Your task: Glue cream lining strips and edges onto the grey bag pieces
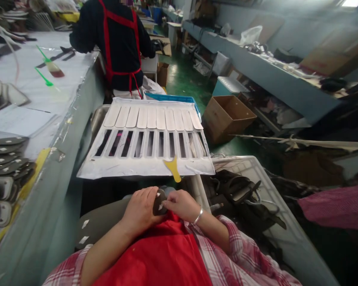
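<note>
A long, flat grey-green strap-like piece (107, 214) lies across my lap, its end raised between my hands, with small white patches on its surface. My left hand (141, 206) is wrapped around that end. At the same end, my right hand (181, 204) has thumb and fingers pinched together beside a white patch; whatever is in the pinch is too small to make out. Just beyond my hands is a white slotted board (128, 169), with a row of pale rounded strips (152, 118) along its far side. A yellow forked piece (173, 169) rests at its near edge.
Left, a plastic-covered table (77, 75) carries stacked grey-green pieces (7, 157) and green-tipped glue bottles (54, 67). A white crate (247, 159) of dark straps stands at right, a cardboard box (228, 119) beyond it. A person in a red-strapped apron (121, 47) stands ahead.
</note>
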`<action>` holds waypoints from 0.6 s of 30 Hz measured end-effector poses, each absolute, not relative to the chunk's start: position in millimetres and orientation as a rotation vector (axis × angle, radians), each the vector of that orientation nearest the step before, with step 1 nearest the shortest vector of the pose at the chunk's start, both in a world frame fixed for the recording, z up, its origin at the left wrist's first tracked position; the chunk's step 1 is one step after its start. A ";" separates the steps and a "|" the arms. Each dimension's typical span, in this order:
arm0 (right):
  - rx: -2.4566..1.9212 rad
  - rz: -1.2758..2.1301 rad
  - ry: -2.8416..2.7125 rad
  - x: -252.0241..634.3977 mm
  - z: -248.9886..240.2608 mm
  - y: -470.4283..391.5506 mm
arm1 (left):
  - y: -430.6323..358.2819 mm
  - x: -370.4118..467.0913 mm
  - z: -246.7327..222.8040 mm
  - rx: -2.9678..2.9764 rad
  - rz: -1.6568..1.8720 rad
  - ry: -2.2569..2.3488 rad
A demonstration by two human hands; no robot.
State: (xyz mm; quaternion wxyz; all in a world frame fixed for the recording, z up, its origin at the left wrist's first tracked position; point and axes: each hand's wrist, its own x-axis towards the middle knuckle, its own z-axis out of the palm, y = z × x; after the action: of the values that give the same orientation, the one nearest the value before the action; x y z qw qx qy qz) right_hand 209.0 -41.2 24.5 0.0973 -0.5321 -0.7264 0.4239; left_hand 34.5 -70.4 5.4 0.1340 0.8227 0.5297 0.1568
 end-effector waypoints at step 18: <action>-1.662 1.296 -2.065 207.4 21.8 -44.4 | -73.1 35.7 -1.6 2.441 0.553 1.537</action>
State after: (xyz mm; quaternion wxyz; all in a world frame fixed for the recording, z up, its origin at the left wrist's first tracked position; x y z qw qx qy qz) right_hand 207.4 -44.4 21.8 0.0952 -0.5608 -0.6966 0.4373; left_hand 35.7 -73.1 -1.6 0.1023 0.8267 0.5206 0.1873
